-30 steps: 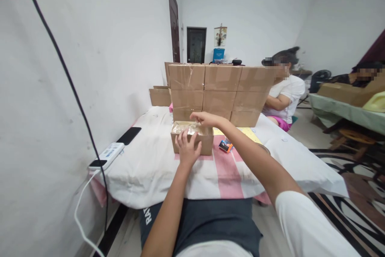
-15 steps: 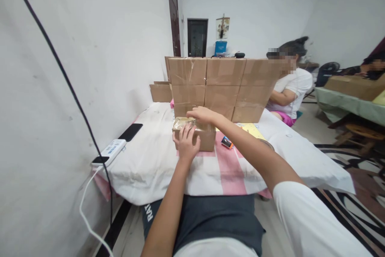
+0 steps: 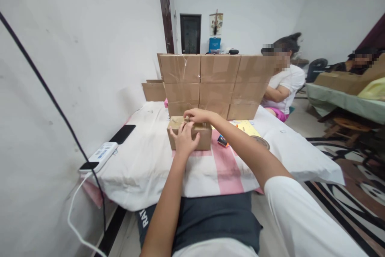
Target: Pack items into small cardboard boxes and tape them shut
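Observation:
A small cardboard box (image 3: pixel 205 138) sits on the cloth in front of me, with shiny clear tape on its top. My left hand (image 3: pixel 185 140) lies against its near side and top edge, fingers spread and thumb apart. From the right, my right hand (image 3: pixel 197 116) reaches over the top of the box, with its fingers bent together close to the left fingertips. What those right fingers pinch, if anything, is too small to make out. Right of the box lies a small black, blue and orange object (image 3: pixel 223 140).
Stacked taped cartons (image 3: pixel 219 68) form a wall behind the box. A tape roll (image 3: pixel 260 142) lies right on the white tablecloth (image 3: pixel 144 156). On the left are a power strip (image 3: pixel 100 154) and a black phone (image 3: pixel 123 134). A person in white (image 3: pixel 288 84) sits beyond the cartons.
My right fingers have come closer to my left fingertips on the box top. The tape there looks flatter than before. The whole view has shifted slightly.

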### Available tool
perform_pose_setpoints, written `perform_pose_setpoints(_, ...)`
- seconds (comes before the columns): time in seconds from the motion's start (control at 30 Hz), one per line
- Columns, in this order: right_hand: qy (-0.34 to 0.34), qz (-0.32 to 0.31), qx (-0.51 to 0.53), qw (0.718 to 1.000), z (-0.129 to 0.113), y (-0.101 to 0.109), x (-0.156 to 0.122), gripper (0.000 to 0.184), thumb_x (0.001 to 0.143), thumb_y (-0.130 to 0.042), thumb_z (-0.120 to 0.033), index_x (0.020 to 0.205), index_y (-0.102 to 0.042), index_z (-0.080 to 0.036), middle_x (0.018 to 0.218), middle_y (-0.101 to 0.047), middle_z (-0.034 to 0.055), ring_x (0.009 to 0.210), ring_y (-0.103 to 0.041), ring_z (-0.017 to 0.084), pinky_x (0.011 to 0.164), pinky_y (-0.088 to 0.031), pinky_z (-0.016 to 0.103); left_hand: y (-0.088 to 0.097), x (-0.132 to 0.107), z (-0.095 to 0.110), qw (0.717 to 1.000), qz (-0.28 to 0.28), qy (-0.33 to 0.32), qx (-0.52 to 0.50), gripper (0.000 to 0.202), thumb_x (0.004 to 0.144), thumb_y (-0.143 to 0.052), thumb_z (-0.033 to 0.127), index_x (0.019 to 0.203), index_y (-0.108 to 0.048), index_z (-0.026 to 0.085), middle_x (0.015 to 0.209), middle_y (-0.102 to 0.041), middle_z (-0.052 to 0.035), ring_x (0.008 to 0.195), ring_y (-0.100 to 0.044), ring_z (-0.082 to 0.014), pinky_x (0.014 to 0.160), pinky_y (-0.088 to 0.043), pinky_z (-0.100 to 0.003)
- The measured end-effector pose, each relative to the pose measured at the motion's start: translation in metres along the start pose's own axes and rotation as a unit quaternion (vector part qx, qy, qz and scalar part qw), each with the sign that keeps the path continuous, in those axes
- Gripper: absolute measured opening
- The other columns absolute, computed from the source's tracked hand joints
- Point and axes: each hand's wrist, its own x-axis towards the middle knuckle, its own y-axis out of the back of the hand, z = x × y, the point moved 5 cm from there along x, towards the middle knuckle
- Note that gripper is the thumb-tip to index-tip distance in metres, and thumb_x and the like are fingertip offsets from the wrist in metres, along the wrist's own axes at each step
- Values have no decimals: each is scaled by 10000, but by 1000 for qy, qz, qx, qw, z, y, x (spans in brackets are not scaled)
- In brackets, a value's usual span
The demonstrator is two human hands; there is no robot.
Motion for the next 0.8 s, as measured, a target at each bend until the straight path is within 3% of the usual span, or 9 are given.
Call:
perform_pose_setpoints(0.13, -30, 2, 49, 998, 8, -4, -2, 370, 764, -648, -192, 1134, -655, -177, 1014, -690, 46, 841, -604, 168, 709, -434, 232, 0, -3, 0, 1000, -15, 9, 9, 607, 901, -545, 428, 1475, -418, 276, 1437, -585, -95, 1392, -450, -296, 1198, 84, -646)
perform_pose_setpoints(0.3, -120, 98, 65, 986, 30, 7, -12, 478, 728, -733, -225, 1194, -633, -192, 1270, -608, 129, 1203, -521, 303, 982, -424, 384, 1, -7, 1, 1000, -16, 16, 21, 594, 897, -551, 413, 1465, -437, 281, 1429, -593, -94, 1389, -453, -311, 1199, 70, -645)
perform_pose_setpoints(0.37, -165, 122, 86, 975, 42, 8, -22, 470, 759, -720, -257, 1208, -620, -160, 1240, -625, 164, 1167, -553, 324, 972, -443, 428, 4, -6, 2, 999, -16, 15, 25, 585, 892, -556, 404, 1455, -453, 280, 1415, -606, -94, 1373, -469, -314, 1200, 36, -646)
perform_pose_setpoints(0.47, -207, 123, 149, 959, 53, -3, -46, 331, 844, -645, -313, 1107, -656, -112, 1048, -703, 157, 957, -653, 275, 867, -514, 390, 7, -1, 3, 999, -35, 7, 33, 615, 894, -558, 428, 1479, -428, 289, 1403, -613, -99, 1360, -477, -311, 1185, -80, -641)
perform_pose_setpoints(0.53, -210, 134, 192, 949, 51, -17, -66, 360, 924, -547, -376, 1162, -636, -121, 1121, -700, 145, 989, -662, 238, 876, -525, 343, 9, 4, 3, 997, -63, -4, 37, 631, 890, -569, 471, 1483, -427, 307, 1383, -626, -108, 1351, -477, -318, 1152, -174, -625)
perform_pose_setpoints(0.6, -204, 165, 220, 940, 43, -33, -87, 474, 983, -434, -443, 1357, -509, -162, 1352, -599, 134, 1171, -607, 206, 966, -498, 311, 11, 6, 2, 995, -87, -17, 35, 623, 887, -577, 487, 1471, -449, 313, 1363, -640, -114, 1335, -483, -327, 1118, -230, -605)
perform_pose_setpoints(0.67, -185, 202, 271, 923, 33, -50, -106, 630, 974, -431, -526, 1504, -311, -206, 1525, -425, 136, 1321, -508, 198, 1055, -449, 323, 14, 7, -1, 994, -98, -33, 26, 596, 893, -577, 467, 1457, -469, 308, 1359, -644, -113, 1318, -491, -328, 1099, -249, -590)
perform_pose_setpoints(0.8, -91, 243, 365, 894, 14, -74, -130, 1106, 729, -728, -650, 1568, -134, -244, 1600, -194, 179, 1458, -323, 294, 1150, -354, 444, 23, 4, -8, 988, -131, -79, 3, 615, 883, -596, 473, 1461, -472, 305, 1359, -644, -116, 1290, -504, -339, 1077, -265, -568)
